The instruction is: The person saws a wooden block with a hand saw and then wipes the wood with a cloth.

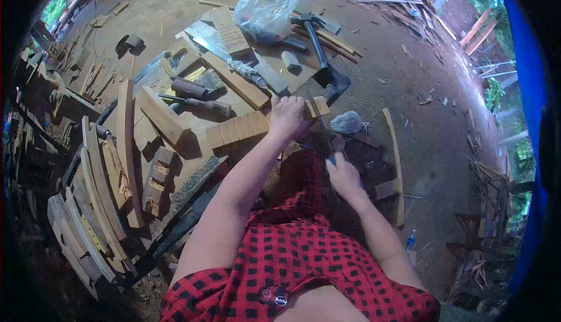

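My left hand is closed over the top of a wooden bar marked by evenly spaced crosswise cuts. The bar's short right end sticks out past my fingers. At that end a thin, dark saw crosses the wood, its blade hard to make out against the shadow. Its handle is in my closed right hand, lower and to the right of the bar. Just right of the blade lies a crumpled clear plastic bag.
A hammer lies beyond my hands, beside a large plastic bag. Wooden-handled tools, a notched block and long timber strips crowd the left. A curved strip lies right, with a small bottle on the ground.
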`<state>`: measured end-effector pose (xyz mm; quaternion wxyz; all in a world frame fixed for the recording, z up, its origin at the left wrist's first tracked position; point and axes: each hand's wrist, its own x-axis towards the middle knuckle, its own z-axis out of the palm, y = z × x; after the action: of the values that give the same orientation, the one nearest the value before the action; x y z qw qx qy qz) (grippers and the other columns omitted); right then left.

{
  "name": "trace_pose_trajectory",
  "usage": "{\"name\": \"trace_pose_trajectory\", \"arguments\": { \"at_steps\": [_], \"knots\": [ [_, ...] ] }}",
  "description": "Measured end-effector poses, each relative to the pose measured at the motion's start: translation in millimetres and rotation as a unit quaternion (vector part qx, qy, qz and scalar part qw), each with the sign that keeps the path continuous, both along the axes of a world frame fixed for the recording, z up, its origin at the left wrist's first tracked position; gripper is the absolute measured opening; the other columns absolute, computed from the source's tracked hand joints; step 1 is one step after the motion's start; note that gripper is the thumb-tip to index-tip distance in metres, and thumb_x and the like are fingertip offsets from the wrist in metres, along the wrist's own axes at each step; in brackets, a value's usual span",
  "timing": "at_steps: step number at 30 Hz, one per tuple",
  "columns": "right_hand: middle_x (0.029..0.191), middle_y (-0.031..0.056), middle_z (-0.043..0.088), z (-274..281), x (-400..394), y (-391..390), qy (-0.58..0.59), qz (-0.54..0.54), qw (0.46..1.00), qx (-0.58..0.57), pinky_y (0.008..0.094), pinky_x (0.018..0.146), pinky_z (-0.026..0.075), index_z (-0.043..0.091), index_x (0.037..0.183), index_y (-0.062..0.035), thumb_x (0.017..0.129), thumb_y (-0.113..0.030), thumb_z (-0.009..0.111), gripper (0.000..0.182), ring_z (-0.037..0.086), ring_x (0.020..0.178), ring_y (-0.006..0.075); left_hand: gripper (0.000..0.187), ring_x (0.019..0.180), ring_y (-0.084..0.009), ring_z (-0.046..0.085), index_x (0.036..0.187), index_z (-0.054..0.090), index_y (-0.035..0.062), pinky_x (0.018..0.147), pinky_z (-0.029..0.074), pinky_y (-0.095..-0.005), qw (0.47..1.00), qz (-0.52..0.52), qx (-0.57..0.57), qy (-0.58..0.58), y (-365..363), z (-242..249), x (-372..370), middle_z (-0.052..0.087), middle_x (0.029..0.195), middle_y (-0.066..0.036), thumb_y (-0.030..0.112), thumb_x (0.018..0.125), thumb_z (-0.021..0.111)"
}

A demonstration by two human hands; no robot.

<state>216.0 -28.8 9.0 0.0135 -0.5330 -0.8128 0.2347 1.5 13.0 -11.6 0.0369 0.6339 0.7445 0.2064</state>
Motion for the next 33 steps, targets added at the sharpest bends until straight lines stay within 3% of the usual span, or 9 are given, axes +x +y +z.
{"name": "trace_pose_trajectory", "arguments": {
  "at_steps": [6,11,14,22,30,33],
  "knots": [
    [0.081,0.0275,0.06,-19,-54,55,0.025,-0.001,0.998,0.055,0.0553,0.071,0.042,0.043,0.098,-0.0038,0.089,-0.03,0.046,0.028,0.058,0.08,0.0458,0.04,0.094,-0.0251,0.055,0.091,0.055,0.0098,0.087,0.032,-0.0429,0.999,0.014,-0.02,0.022,-5,16,1,0.059,0.092,-0.008,0.038,0.066,0.068],
    [0.081,0.0277,0.06,-5,8,-11,-0.01,-0.005,1.0,-0.021,0.0551,0.071,0.042,0.043,0.098,-0.0042,0.089,-0.031,0.046,0.028,0.057,0.081,0.0458,0.035,0.092,-0.0253,0.056,0.09,0.055,0.0107,0.087,0.031,-0.043,1.0,-0.002,0.001,0.013,-5,13,0,0.059,0.089,-0.007,0.035,0.067,0.065],
    [0.079,0.027,0.06,-9,27,-23,0.001,-0.008,1.0,-0.001,0.0553,0.07,0.042,0.043,0.098,-0.0042,0.089,-0.032,0.047,0.029,0.057,0.079,0.0461,0.034,0.092,-0.0255,0.055,0.089,0.056,0.0106,0.088,0.03,-0.0434,1.0,-0.001,-0.001,0.015,-3,8,1,0.059,0.088,-0.007,0.035,0.067,0.065],
    [0.08,0.0271,0.06,-20,-49,50,0.051,0.011,0.996,0.067,0.055,0.068,0.043,0.044,0.096,-0.004,0.089,-0.031,0.047,0.028,0.058,0.077,0.046,0.04,0.095,-0.0253,0.054,0.093,0.057,0.0092,0.089,0.031,-0.0431,1.0,0.002,-0.018,0.02,-4,9,0,0.059,0.09,-0.008,0.04,0.069,0.065],
    [0.08,0.0271,0.06,-5,24,-24,0.005,-0.007,1.0,0.013,0.0549,0.071,0.042,0.044,0.095,-0.0049,0.089,-0.032,0.046,0.028,0.057,0.08,0.0459,0.044,0.096,-0.0258,0.055,0.092,0.056,0.0089,0.09,0.03,-0.0428,1.0,0.001,-0.011,0.008,1,4,-1,0.059,0.092,-0.009,0.042,0.067,0.067],
    [0.081,0.0273,0.06,-4,7,-2,0.001,-0.02,1.0,-0.008,0.0543,0.071,0.042,0.044,0.097,-0.0047,0.089,-0.032,0.046,0.028,0.057,0.081,0.046,0.041,0.095,-0.0258,0.055,0.091,0.056,0.0092,0.089,0.03,-0.0432,1.0,-0.004,-0.011,0.005,-3,11,0,0.059,0.091,-0.009,0.041,0.067,0.067]
  ]
}}
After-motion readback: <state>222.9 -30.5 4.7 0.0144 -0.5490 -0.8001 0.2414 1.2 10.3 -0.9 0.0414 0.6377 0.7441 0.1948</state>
